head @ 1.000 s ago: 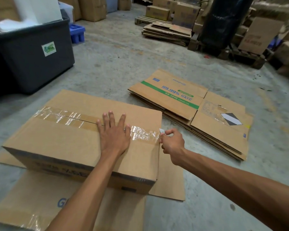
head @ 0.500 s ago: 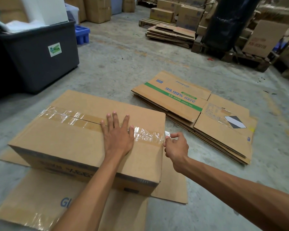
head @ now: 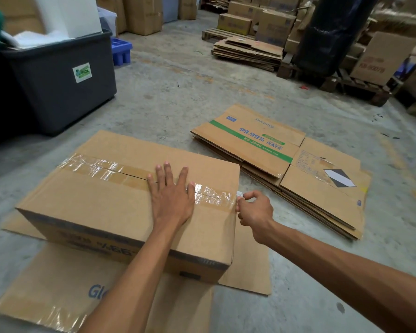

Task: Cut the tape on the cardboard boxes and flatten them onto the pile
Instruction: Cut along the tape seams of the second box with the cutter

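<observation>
Currently on the sealed box (head: 130, 200), centre-left of view, sitting on a loose flat cardboard sheet (head: 58, 292) on the concrete floor (head: 168, 97). Tape (head: 120, 171) runs the full length of the top seam, uncut as far as I can see. So this box: cut not started or barely started at the 3 o'clock end.

Left hand (head: 171, 198) lies flat on the lid, fingers straight and spread, pressing over the seam. Right hand (head: 255, 210) sits at the box's 3 o'clock edge, fingers curled round a small white thing (head: 239, 194), likely a cutter; too small to confirm.

Done so far, judging by layout: a pile (head: 286, 169) of flattened boxes at 2 o'clock from the box, just beside it, several layers thick. Left: slit tape, collapse box, move it onto the pile.

Materials: plain brown corrugated board, crisp edges, dark printed band on the near side. Tape is clear, glossy, wrinkled. Floor is rough and stained.

Further out: grey plastic bin (head: 58, 85) at 10 o'clock, more stacked cardboard on pallets (head: 247, 51) at 1 o'clock.
</observation>
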Demonstrator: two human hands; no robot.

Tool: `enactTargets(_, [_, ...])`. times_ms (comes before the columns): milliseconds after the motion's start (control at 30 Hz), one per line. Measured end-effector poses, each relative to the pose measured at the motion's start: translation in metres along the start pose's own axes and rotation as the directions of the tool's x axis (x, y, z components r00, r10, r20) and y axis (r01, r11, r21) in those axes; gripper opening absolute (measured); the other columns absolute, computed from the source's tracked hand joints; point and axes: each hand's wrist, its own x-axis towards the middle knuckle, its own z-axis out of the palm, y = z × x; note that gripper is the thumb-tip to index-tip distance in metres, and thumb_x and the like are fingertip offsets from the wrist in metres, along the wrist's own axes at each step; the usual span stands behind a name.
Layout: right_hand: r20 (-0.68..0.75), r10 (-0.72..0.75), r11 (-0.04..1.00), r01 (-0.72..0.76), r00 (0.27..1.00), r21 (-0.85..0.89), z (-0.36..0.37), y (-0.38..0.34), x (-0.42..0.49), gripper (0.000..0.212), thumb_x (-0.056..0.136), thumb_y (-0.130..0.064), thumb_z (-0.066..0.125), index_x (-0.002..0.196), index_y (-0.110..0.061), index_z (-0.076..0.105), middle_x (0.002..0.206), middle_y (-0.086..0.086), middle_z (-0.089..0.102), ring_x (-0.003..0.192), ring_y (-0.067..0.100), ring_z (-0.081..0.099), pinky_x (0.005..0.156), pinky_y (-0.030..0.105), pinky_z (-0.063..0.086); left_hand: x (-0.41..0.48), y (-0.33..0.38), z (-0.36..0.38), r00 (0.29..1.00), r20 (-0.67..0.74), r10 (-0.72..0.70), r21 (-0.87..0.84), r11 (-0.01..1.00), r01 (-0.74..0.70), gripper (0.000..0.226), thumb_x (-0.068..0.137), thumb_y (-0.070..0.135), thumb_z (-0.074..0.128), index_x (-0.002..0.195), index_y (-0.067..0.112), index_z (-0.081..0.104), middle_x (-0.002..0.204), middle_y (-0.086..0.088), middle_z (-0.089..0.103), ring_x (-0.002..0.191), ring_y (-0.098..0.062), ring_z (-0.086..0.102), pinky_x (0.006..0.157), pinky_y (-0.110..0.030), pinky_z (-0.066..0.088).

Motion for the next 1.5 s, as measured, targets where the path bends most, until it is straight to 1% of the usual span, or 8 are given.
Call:
enactTargets(133, [0.12,-0.046,0.997,0.052,0.992,-0.053,-0.018,-0.009,0.002,0.008,0.094,-0.016,0.065,0.087,-0.013,0.061,0.066,0.006,0.069,0.049,0.015,0.043,0.042,0.024,0.034,0.0,0.0,0.001,1.0,-0.008,-0.003,0.008,1.0,0.003,0.057,0.101,0.047,0.016,0.156,0.033,0.014,0.164,-0.016,0.004,0.151,-0.035,-0.004,0.12,-0.055,-0.004])
enactTargets(267, [0.29,-0.144,0.979,0.179,0.946,-0.1,-0.037,-0.007,-0.007,0.01,0.094,-0.02,0.068,0.094,-0.01,0.069,0.068,0.005,0.071,0.043,0.0,0.048,0.041,0.016,0.037,0.0,0.002,0.004,1.0,-0.006,-0.012,0.025,1.0,0.013,0.056,0.102,0.044,0.014,0.157,0.032,0.01,0.164,-0.016,0.001,0.151,-0.036,-0.006,0.12,-0.056,-0.006])
enactTargets(433, [0.305,-0.22,0.966,0.25,0.926,-0.063,-0.041,0.004,-0.011,0.011,0.093,-0.021,0.07,0.094,-0.01,0.073,0.068,0.003,0.072,0.05,0.0,0.054,0.048,0.018,0.042,0.0,0.005,0.005,0.999,-0.005,-0.037,0.039,0.999,0.037,0.056,0.102,0.042,0.015,0.157,0.032,0.009,0.164,-0.016,0.0,0.151,-0.037,-0.006,0.119,-0.057,-0.005])
enactTargets(933, [0.372,-0.185,0.964,0.241,0.91,-0.111,-0.054,0.006,-0.032,0.014,0.095,-0.027,0.067,0.094,-0.013,0.07,0.07,0.001,0.072,0.049,0.003,0.05,0.045,0.016,0.039,0.0,0.005,0.003,0.999,0.004,-0.04,0.02,0.999,0.04,0.056,0.101,0.043,0.013,0.156,0.032,0.01,0.164,-0.017,0.0,0.151,-0.037,-0.007,0.118,-0.059,-0.004])
enactTargets(1067, [0.397,-0.152,0.976,0.201,0.905,-0.084,-0.058,0.013,-0.048,0.014,0.095,-0.026,0.067,0.094,-0.013,0.07,0.074,0.01,0.072,0.049,0.007,0.046,0.045,0.018,0.038,-0.001,0.007,0.001,0.999,0.005,-0.052,0.023,0.998,0.052,0.057,0.101,0.042,0.014,0.157,0.031,0.01,0.164,-0.017,0.0,0.15,-0.038,-0.006,0.118,-0.059,-0.003])
enactTargets(1333, [0.562,-0.054,0.912,0.27,0.826,-0.309,-0.08,-0.007,-0.059,0.015,0.093,-0.026,0.069,0.092,-0.011,0.07,0.075,0.011,0.074,0.054,0.007,0.05,0.048,0.017,0.038,-0.001,0.005,0.0,0.998,0.012,-0.054,-0.021,0.998,0.055,0.055,0.101,0.041,0.017,0.156,0.03,0.015,0.163,-0.02,0.003,0.15,-0.039,-0.004,0.118,-0.06,-0.003])
enactTargets(1400, [0.549,-0.021,0.874,0.283,0.835,-0.396,-0.088,-0.006,-0.057,0.009,0.095,-0.026,0.066,0.096,-0.017,0.07,0.072,0.005,0.074,0.059,0.006,0.055,0.054,0.019,0.043,0.0,0.005,0.0,0.999,0.008,-0.049,-0.024,0.999,0.049,0.055,0.101,0.04,0.019,0.155,0.028,0.018,0.163,-0.021,0.005,0.15,-0.041,-0.003,0.118,-0.06,-0.002])
enactTargets(1500, [0.333,-0.092,0.821,0.261,0.938,-0.508,-0.094,0.011,-0.047,0.01,0.1,-0.021,0.055,0.103,-0.023,0.065,0.074,-0.003,0.075,0.067,0.007,0.063,0.063,0.029,0.052,0.003,0.008,0.0,0.999,-0.01,-0.049,-0.016,0.999,0.049,0.056,0.1,0.039,0.021,0.154,0.026,0.022,0.161,-0.025,0.008,0.149,-0.044,0.0,0.117,-0.063,0.0])
